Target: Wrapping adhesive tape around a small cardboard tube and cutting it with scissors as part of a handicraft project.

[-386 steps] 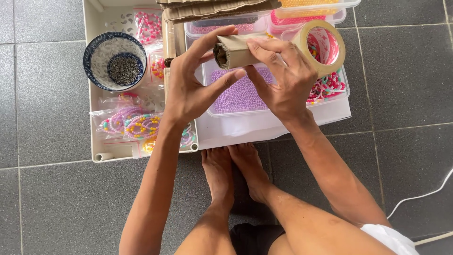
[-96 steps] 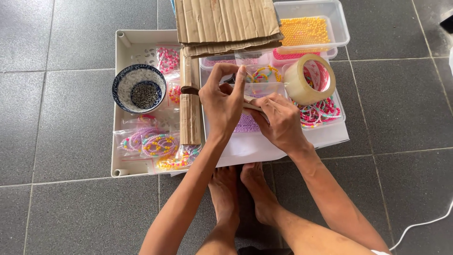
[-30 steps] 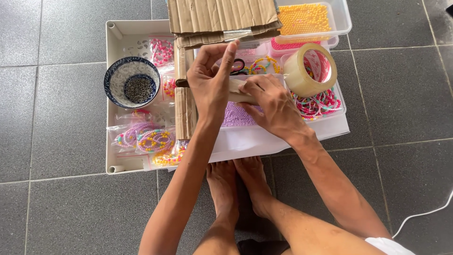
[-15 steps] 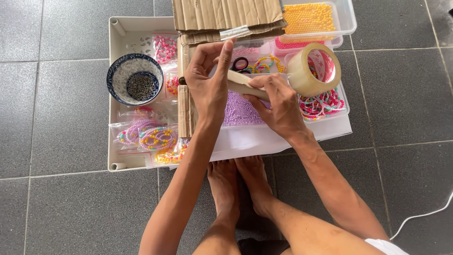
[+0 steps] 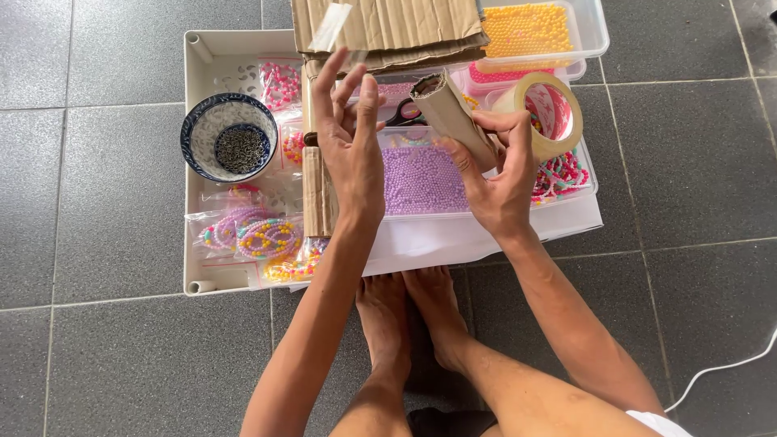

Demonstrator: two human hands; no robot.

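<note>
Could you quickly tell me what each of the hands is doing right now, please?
Left hand: open, fingers spread, holding nothing.
Right hand: closed on the rolled cardboard tube.

Left hand (image 5: 350, 150) let go of cardboard roll (image 5: 453, 117), lifted open; right hand (image 5: 498, 182) now holds roll alone, tilted.
</note>
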